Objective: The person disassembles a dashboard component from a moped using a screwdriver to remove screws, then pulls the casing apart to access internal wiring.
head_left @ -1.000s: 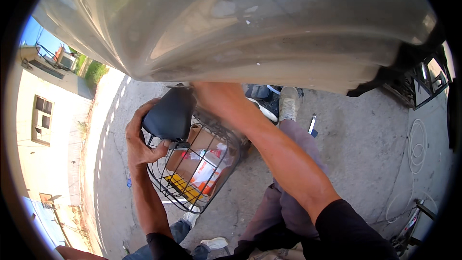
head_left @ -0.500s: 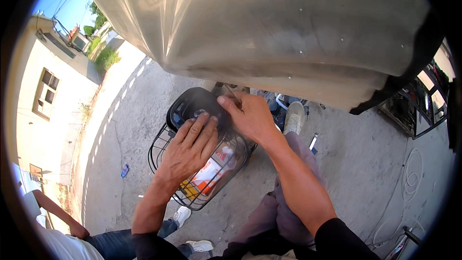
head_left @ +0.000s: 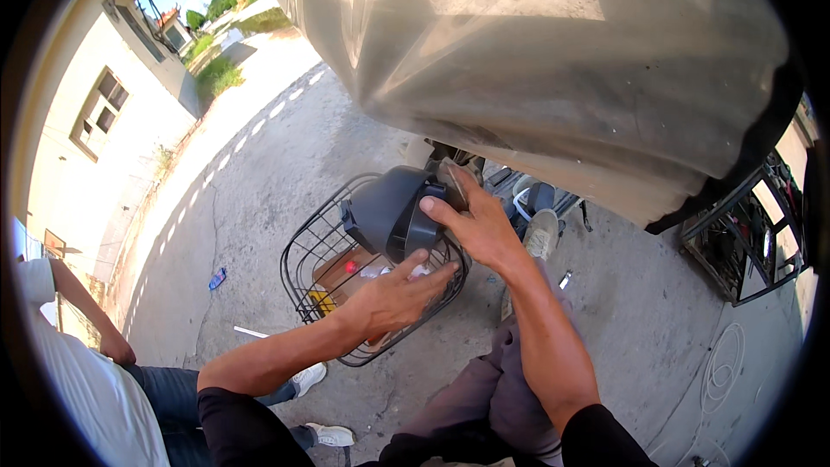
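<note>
A black, rounded plastic housing [head_left: 385, 203] is tilted over the far part of a black wire basket [head_left: 292, 281]. My right hand [head_left: 475, 223] grips its right side, the thumb on the near face and the other fingers partly hidden behind the edge. A thin greyish piece shows beside those fingers, too unclear to name. Just below the housing is my left hand [head_left: 393, 296], its fingers stretched to the right above the basket; whether its fingertips touch the housing I cannot tell. Inside the basket lie a brown cardboard piece [head_left: 333, 272] and a yellow item [head_left: 322, 300].
A clear plastic sheet [head_left: 519, 78] with black edging hangs over the far side. On the right stand a black metal rack [head_left: 743, 238] and a coiled pale hose [head_left: 723, 367]. Another person [head_left: 86, 363] is at the left. A small blue object [head_left: 217, 278] lies on the concrete.
The housing has turned, and its smooth rounded side now shows instead of its hollow face. My left hand has slid off it, down and to the right. My right hand stays at its right side.
</note>
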`<move>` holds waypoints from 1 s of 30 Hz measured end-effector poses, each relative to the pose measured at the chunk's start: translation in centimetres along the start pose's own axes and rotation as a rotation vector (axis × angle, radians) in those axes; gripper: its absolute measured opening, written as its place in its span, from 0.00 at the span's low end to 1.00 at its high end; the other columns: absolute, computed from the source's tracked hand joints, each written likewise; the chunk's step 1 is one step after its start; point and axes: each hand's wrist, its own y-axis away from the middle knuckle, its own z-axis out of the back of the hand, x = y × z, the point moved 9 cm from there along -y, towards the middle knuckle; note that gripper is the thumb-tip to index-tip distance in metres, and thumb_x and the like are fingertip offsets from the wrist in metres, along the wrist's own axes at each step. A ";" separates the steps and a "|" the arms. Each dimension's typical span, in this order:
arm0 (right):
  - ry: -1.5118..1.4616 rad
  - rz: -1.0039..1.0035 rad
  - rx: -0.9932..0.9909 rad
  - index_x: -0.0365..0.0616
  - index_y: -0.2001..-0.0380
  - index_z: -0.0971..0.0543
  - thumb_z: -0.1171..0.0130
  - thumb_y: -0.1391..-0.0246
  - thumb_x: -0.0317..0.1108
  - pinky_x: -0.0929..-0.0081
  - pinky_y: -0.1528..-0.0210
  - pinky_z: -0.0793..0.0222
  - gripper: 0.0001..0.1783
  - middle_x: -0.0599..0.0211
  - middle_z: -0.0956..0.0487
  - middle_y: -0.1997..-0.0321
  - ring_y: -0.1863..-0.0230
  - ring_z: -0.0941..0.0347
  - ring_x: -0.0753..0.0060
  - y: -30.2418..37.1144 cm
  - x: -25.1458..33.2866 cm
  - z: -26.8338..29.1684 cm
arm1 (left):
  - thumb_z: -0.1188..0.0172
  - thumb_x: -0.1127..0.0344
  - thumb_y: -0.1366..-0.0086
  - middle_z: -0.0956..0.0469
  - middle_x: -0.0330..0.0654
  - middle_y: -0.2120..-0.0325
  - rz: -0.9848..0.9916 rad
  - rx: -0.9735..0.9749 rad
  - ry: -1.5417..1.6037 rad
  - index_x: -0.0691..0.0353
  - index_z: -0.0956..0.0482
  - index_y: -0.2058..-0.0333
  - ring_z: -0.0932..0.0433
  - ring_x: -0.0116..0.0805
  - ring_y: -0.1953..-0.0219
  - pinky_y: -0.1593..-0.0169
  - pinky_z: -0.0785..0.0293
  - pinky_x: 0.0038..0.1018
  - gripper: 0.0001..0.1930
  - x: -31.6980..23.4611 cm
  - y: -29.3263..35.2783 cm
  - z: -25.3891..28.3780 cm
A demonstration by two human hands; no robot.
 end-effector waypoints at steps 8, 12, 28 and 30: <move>-0.423 -0.265 0.249 0.41 0.31 0.28 0.39 0.35 0.50 0.79 0.80 0.46 0.36 0.73 0.26 0.71 0.80 0.36 0.84 1.0 0.0 -0.5 | 0.36 0.58 0.36 0.19 0.47 0.42 0.195 -0.527 0.373 0.60 0.15 0.51 0.25 0.47 0.34 0.28 0.34 0.47 0.18 4.3 3.7 5.4; -0.428 -0.349 0.296 0.43 0.26 0.34 0.41 0.33 0.46 0.77 0.77 0.42 0.37 0.70 0.25 0.68 0.79 0.36 0.82 1.7 0.8 0.7 | 0.41 0.57 0.27 0.18 0.49 0.47 0.884 -0.508 0.816 0.64 0.16 0.51 0.21 0.49 0.43 0.34 0.28 0.43 0.17 14.8 5.9 4.3; -0.634 -0.413 0.310 0.50 0.24 0.37 0.39 0.37 0.52 0.80 0.69 0.32 0.43 0.59 0.21 0.43 0.59 0.24 0.74 1.4 -1.7 -1.1 | 0.41 0.58 0.26 0.16 0.46 0.67 0.826 -0.216 1.869 0.75 0.15 0.57 0.18 0.32 0.66 0.64 0.21 0.32 0.20 18.8 2.0 -7.5; -0.529 -0.407 0.295 0.48 0.24 0.37 0.32 0.42 0.54 0.77 0.61 0.29 0.48 0.56 0.24 0.38 0.48 0.24 0.68 1.5 -0.8 -1.0 | 0.40 0.59 0.27 0.16 0.45 0.69 0.908 -0.229 1.687 0.75 0.14 0.58 0.19 0.31 0.68 0.64 0.23 0.32 0.19 20.2 1.6 -9.7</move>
